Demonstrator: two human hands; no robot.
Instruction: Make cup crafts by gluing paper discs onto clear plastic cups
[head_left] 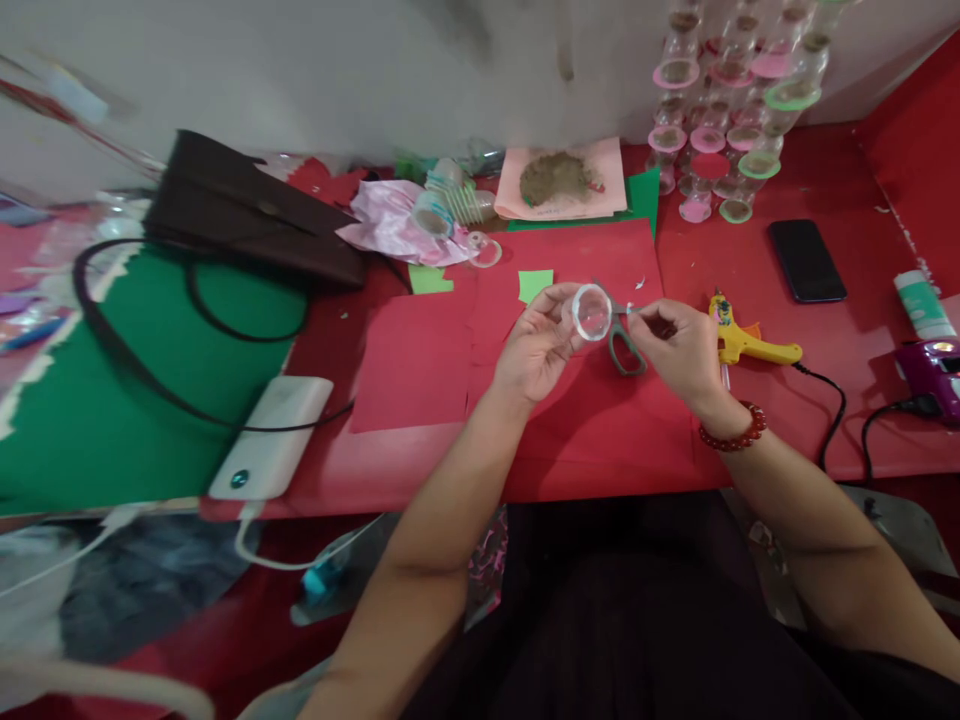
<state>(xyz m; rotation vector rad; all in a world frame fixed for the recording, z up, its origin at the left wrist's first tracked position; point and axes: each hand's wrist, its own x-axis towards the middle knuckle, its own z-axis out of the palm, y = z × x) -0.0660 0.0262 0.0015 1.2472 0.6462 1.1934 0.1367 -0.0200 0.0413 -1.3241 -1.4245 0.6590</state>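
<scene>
My left hand (536, 345) is closed around a small clear plastic cup (592, 312), its round white-edged rim tilted toward me. Just right of it, my right hand (675, 350) pinches a tiny whitish bit (630, 309) between thumb and fingertips; what it is stays too small to tell. Scissors (626, 350) with dark grey handles lie on the red paper below, between the two hands, partly hidden. Beside my right hand lies a yellow glue gun (757, 346), its nozzle pointing away from me.
Joined clear cups (709, 165) stand stacked at the back right. A phone (806, 260) lies at the right. Brown grains sit on pink paper (510, 190) behind my hands. To the left are a white power bank (270, 440) and a dark bag (247, 215) with a looping strap.
</scene>
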